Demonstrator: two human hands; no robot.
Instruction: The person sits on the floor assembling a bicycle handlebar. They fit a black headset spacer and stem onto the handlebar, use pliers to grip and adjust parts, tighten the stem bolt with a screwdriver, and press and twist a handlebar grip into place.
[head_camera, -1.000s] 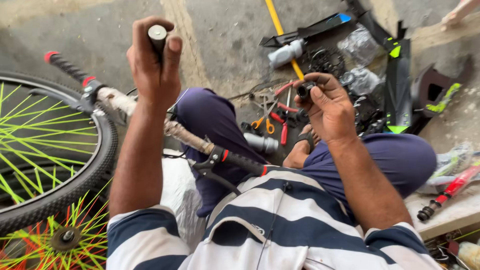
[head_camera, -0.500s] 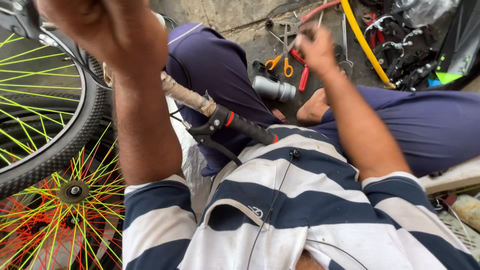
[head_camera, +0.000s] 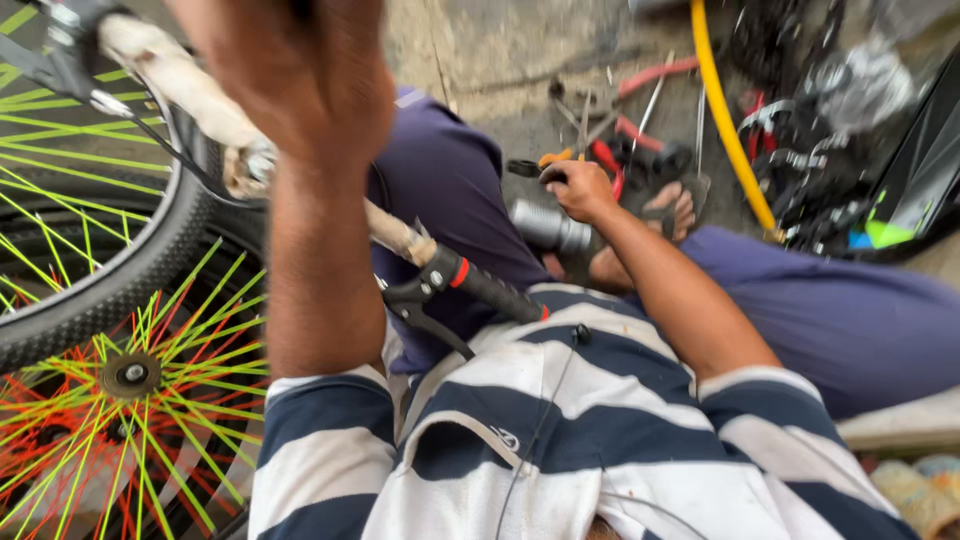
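Sitting on the concrete floor (head_camera: 480, 50) with the handlebar (head_camera: 400, 240) lying across your lap, you have the big tyre (head_camera: 120, 270) and its green spokes pressed close at your left, and the orange-spoked wheel (head_camera: 130, 400) below it. Should that tyre roll or the bar slide off your thigh, the brake lever (head_camera: 425, 315) could dig into your leg or catch your shirt.

Your left hand (head_camera: 300, 80) is raised close to the camera, blurred; I cannot tell whether it is closed on anything. It blocks much of your view of the bar's far end.

Your right hand (head_camera: 580, 190) reaches down, fingers curled at the orange-handled pliers (head_camera: 555, 158) in the tool heap (head_camera: 630, 140) near your bare foot (head_camera: 670, 205); whether it grips them is unclear. Groping there half-blind, you could nick a finger on loose metal. The silver cylinder (head_camera: 550, 228) lies just beside your wrist, and the yellow tube (head_camera: 725, 130) crosses the floor beyond.
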